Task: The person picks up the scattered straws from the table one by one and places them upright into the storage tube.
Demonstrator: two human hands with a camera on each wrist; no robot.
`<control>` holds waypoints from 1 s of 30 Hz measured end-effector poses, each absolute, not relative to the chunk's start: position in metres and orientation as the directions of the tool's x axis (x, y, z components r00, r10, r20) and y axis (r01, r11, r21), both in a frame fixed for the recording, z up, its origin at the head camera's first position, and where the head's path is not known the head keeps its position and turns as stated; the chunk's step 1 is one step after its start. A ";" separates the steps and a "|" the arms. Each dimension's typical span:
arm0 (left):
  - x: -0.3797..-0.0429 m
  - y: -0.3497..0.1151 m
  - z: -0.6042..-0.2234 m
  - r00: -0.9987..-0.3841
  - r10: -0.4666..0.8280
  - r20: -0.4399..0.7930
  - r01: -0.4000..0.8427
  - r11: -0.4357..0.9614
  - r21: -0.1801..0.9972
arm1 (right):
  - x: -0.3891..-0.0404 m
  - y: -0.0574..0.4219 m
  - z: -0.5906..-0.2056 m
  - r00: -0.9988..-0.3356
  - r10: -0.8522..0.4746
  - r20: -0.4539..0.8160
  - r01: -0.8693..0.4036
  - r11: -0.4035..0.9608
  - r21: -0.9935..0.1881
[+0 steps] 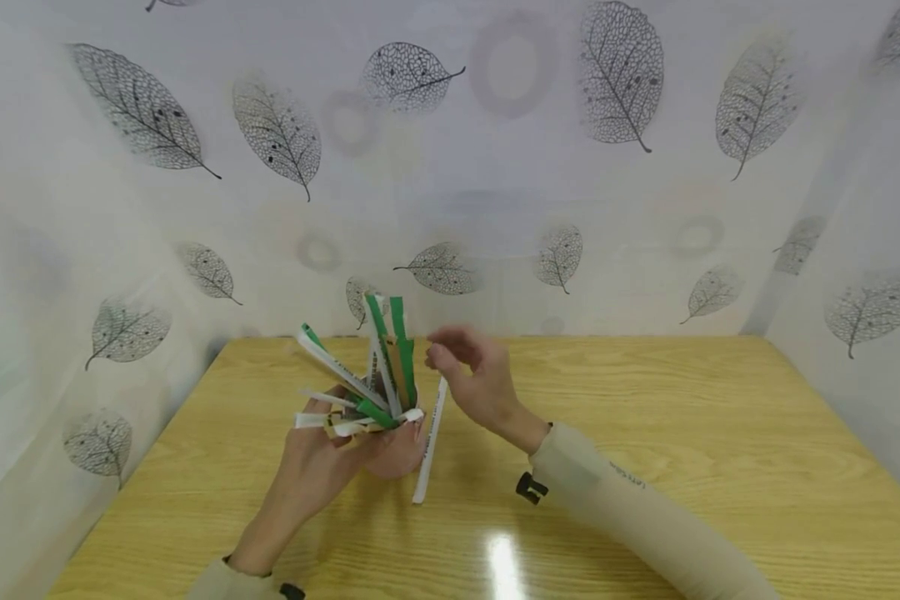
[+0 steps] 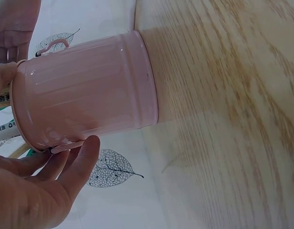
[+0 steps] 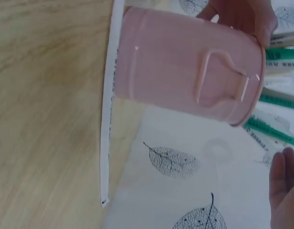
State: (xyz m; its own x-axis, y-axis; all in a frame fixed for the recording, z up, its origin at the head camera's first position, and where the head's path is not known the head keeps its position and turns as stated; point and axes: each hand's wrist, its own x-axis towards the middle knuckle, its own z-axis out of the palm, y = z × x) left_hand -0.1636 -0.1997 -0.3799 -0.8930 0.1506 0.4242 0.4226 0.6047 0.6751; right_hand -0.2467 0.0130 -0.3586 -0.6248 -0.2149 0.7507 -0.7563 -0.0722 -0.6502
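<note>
My left hand [image 1: 318, 467] grips a pink pail [image 1: 393, 458] near its rim; in the left wrist view its thumb and fingers [image 2: 82, 164] lie on opposite sides. Several long, thin wrapped sticks [image 1: 348, 371], white, green and brown with printing, stand fanned out of the pail. Just right of it, a single white printed stick [image 3: 107, 109] lies on the table. My right hand [image 1: 483, 383] hovers beside the pail's right side, fingers loosely bent and holding nothing. A side handle [image 3: 200, 78] of the pail faces the right wrist view. The pail's inside is hidden.
The wood-grain table [image 1: 645, 417] stretches to both sides and meets a pale curtain [image 1: 495, 208] printed with leaves at its back edge. A bright light reflection [image 1: 504, 567] shows near the front.
</note>
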 end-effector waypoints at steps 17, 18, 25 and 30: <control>-0.162 -0.201 -0.383 -0.913 0.096 0.397 0.380 0.553 0.741 | -0.321 0.011 -0.405 -0.868 -0.467 -0.171 -0.312 0.778 -0.545; -0.162 -0.202 -0.384 -0.909 0.099 0.406 0.390 0.550 0.739 | -0.323 0.008 -0.406 -0.869 -0.462 -0.176 -0.309 0.786 -0.536; -0.163 -0.202 -0.384 -0.898 0.117 0.423 0.407 0.587 0.700 | -0.323 0.002 -0.406 -0.890 -0.401 -0.218 -0.241 0.818 -0.522; -0.163 -0.203 -0.385 -0.906 0.109 0.409 0.389 0.595 0.703 | -0.324 0.008 -0.412 -0.899 -0.378 -0.220 -0.205 0.808 -0.552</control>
State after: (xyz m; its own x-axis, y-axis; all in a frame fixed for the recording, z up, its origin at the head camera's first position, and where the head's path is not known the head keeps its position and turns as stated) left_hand -0.1625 -0.2035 -0.3849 -0.9058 0.1089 0.4095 0.3894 0.5949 0.7032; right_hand -0.3237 0.0079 -0.4115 -0.8991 -0.3784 -0.2199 -0.2049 0.8080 -0.5525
